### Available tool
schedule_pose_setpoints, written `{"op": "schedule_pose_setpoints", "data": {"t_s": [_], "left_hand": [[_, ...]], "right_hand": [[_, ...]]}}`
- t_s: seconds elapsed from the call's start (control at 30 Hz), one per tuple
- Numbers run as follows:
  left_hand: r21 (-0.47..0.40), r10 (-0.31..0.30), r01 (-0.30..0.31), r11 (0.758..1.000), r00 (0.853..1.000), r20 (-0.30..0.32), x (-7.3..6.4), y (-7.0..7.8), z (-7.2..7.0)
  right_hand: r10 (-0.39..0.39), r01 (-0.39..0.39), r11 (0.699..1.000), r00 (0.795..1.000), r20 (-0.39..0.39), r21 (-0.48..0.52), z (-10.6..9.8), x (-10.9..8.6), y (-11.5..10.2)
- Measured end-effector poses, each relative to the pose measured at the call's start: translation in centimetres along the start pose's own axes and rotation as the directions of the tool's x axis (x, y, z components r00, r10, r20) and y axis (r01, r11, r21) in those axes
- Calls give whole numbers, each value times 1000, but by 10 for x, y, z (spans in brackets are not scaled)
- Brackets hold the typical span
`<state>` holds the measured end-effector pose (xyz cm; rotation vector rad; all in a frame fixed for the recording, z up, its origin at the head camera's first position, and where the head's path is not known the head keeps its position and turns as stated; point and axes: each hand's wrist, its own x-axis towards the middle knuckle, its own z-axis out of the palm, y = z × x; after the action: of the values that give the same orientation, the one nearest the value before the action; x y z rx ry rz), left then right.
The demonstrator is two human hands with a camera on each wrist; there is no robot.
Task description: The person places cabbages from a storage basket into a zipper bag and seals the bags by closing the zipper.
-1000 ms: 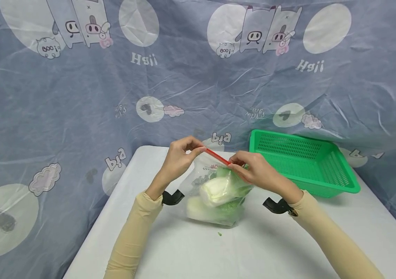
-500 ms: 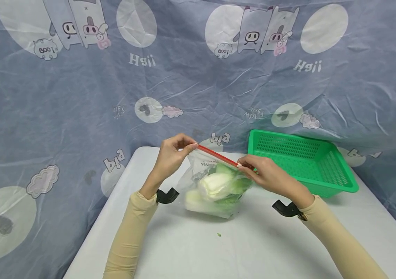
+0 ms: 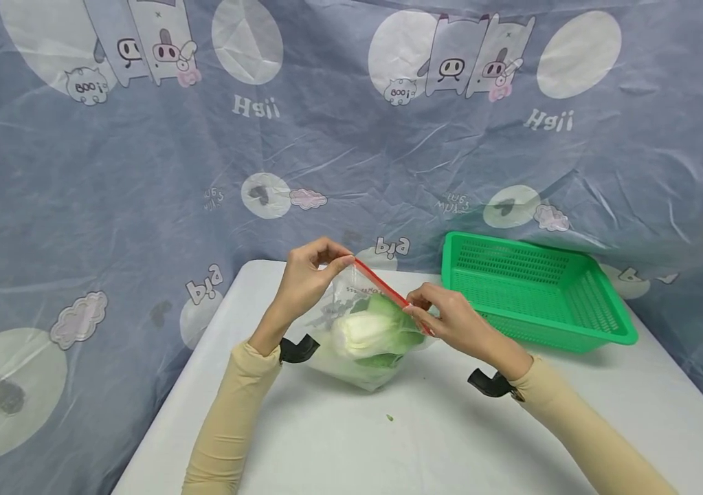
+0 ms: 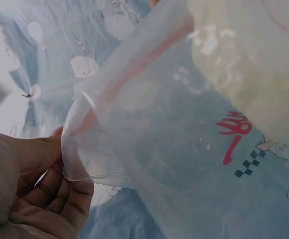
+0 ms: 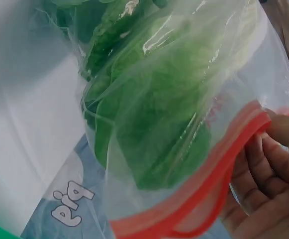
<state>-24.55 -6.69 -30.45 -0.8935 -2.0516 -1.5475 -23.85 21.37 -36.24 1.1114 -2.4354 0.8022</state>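
Note:
A clear zip bag with a red zip strip hangs between the hands, low over the table. Inside lie napa cabbages, white stem ends to the left and green leaves to the right. My left hand pinches the upper left corner of the bag between thumb and fingers. Further down the slanting strip, my right hand pinches it between thumb and forefinger. Past those fingers, the right wrist view shows the red edges parted in a loop. Red print marks the bag's face.
A green perforated basket stands at the back right of the white table. One small green leaf scrap lies in front of the bag. A patterned grey-blue cloth hangs behind.
The hands first spread apart, stretching the strip. Then my right hand came back left and lower along it, while my left hand kept its corner. The bag and cabbages shifted left.

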Motion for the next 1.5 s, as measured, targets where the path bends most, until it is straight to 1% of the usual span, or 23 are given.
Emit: {"op": "schedule_pose_setpoints", "data": {"t_s": [0.1, 0.2, 0.3, 0.4, 0.53, 0.67, 0.77, 0.9, 0.97, 1.0, 1.07, 1.1, 1.13, 1.2, 1.23, 1.3, 1.37, 1.4, 1.43, 1.5], "left_hand": [[9, -10, 10, 1000, 1000, 0, 0, -1, -1], [0, -18, 18, 1000, 1000, -5, 1, -2, -5], [-16, -5, 4, 1000, 1000, -28, 2, -4, -12], [-25, 21, -23, 999, 998, -57, 4, -8, -20], [-36, 29, -33, 999, 994, -104, 6, -16, -32], [-61, 4, -12, 998, 992, -126, 8, -25, -40], [-78, -10, 0, 997, 992, -127, 9, -29, -41], [-77, -19, 9, 997, 992, -127, 10, -31, -40], [-73, -23, 13, 997, 991, -131, 10, -32, -39], [-72, -23, 13, 997, 990, -136, 11, -34, -39], [-77, -26, 15, 997, 987, -156, 12, -40, -38], [-79, -30, 17, 997, 985, -171, 14, -44, -37], [-85, -35, 20, 996, 982, -185, 15, -48, -36], [-91, -43, 24, 996, 975, -218, 20, -58, -35], [-95, -47, 26, 995, 971, -234, 23, -62, -35], [-91, -43, 19, 996, 962, -271, 31, -72, -36], [-76, -27, 4, 997, 953, -302, 39, -81, -39], [-66, -16, -5, 998, 951, -310, 43, -84, -41], [-48, -7, -9, 999, 950, -312, 46, -87, -44], [2, 5, -5, 1000, 955, -296, 49, -91, -48]], "right_hand": [[-22, 21, 999, 999, -32, -31, 1, 1, -3], [-61, 56, 995, 996, -60, -77, -3, 2, -5], [-111, 99, 987, 990, -90, -129, -12, 1, -5], [-134, 117, 980, 986, -96, -159, -20, -3, 0], [-113, 97, 982, 989, -93, -159, -25, -15, 15], [-77, 63, 989, 992, -102, -136, -28, -29, 30], [-52, 35, 990, 991, -124, -135, -30, -34, 36], [-39, 16, 990, 986, -162, -138, -35, -34, 39], [-11, -10, 992, 986, -169, -124, -37, -31, 40], [15, -35, 993, 986, -168, -112, -38, -30, 42], [115, -128, 989, 980, -160, -77, -39, -25, 45], [175, -185, 981, 973, -151, -53, -39, -21, 46], [237, -243, 970, 961, -142, -24, -39, -17, 48], [351, -349, 936, 928, -125, 39, -38, -7, 54], [393, -385, 919, 911, -124, 78, -37, -1, 58], [441, -420, 893, 888, -133, 159, -34, 13, 66], [455, -416, 879, 877, -156, 233, -29, 28, 74], [458, -411, 876, 873, -169, 253, -27, 34, 77], [459, -406, 874, 869, -183, 267, -24, 40, 81], [466, -413, 874, 862, -201, 255, -16, 49, 87]]}}
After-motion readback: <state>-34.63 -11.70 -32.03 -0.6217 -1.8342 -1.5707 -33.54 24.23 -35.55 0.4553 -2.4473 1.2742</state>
